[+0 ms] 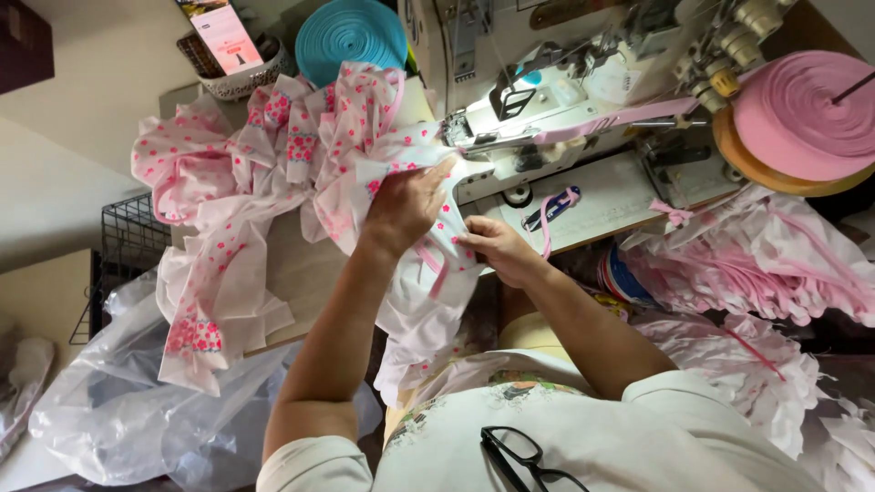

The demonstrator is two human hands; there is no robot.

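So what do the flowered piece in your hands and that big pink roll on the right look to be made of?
Flowered piece: thin woven fabric, matte white-pink with a floral print; it creases and drapes softly under the left hand and right hand. Pink roll: flat tape wound in tight layers, matte, probably knit or cotton binding; weave too small to tell.

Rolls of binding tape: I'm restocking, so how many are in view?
2. A teal roll lies at the top behind the floral fabric; a pink roll sits on the right beside the sewing machine. Others may be hidden.
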